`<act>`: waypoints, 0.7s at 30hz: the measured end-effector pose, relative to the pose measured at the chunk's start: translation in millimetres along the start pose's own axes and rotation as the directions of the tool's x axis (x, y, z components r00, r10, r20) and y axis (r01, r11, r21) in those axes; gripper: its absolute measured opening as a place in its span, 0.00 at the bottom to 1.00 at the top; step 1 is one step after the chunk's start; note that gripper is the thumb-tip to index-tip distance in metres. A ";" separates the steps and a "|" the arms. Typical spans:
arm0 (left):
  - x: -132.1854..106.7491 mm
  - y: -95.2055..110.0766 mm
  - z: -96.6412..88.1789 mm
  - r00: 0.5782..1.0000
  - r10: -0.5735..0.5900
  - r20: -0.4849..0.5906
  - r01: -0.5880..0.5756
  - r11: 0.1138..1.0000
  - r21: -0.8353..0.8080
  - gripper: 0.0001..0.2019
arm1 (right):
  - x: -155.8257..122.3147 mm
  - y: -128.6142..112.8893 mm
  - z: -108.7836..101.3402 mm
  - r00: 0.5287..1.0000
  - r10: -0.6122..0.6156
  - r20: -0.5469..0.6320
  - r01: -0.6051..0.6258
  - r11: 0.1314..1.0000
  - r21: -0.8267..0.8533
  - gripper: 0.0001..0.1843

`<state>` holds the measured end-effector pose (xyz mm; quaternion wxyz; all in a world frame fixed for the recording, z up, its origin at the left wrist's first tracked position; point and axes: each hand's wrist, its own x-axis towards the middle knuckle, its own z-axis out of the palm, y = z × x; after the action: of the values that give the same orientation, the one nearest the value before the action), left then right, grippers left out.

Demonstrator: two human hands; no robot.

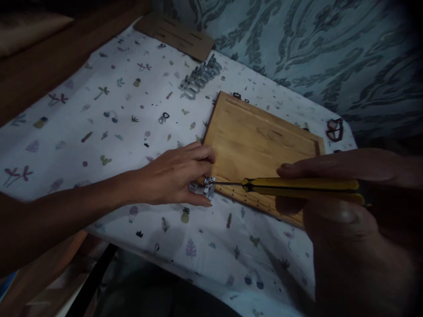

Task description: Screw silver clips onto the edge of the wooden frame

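Note:
My left hand (183,171) pinches a small shiny metal piece (209,181), which looks like a cabinet hinge, at the left corner of a wooden board (261,136). The board lies flat and has a row of small holes along its near edge. In my right hand (350,233) is a yellow-handled screwdriver (304,185), held level, its thin shaft pointing left. The screwdriver's tip meets the metal piece, but exactly where it seats is too small to tell. My left fingers partly cover the metal piece.
Several similar metal hinges (201,77) lie in a row behind the board. A slotted brown cardboard sheet (175,35) rests by the patterned wall (297,48). Dark red-framed glasses (335,130) sit at the far right of the printed tablecloth (125,136).

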<state>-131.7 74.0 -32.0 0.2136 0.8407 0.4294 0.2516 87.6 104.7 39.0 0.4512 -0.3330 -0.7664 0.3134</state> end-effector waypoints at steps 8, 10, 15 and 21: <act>0.1 0.7 0.2 1.000 -0.014 0.006 0.014 1.000 0.007 0.18 | -0.7 12.8 3.0 0.989 -0.127 -0.079 0.116 0.984 -0.132 0.10; 0.4 0.8 0.5 1.000 -0.019 0.009 0.019 1.000 0.010 0.18 | -2.0 10.6 3.0 0.992 -0.113 -0.061 0.105 0.986 -0.127 0.11; 0.3 0.8 0.9 1.000 -0.019 0.001 0.019 1.000 0.012 0.19 | -3.8 5.3 -1.8 0.997 -0.052 0.060 0.052 0.999 -0.004 0.13; 1.0 0.9 0.2 0.999 -0.030 0.020 0.030 1.000 0.008 0.19 | 9.4 4.4 10.3 0.997 -0.019 -0.070 0.016 0.999 -0.049 0.12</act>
<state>-130.5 74.3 -31.4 0.2183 0.8374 0.4408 0.2384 75.8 112.9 36.1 0.4726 -0.3480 -0.7602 0.2787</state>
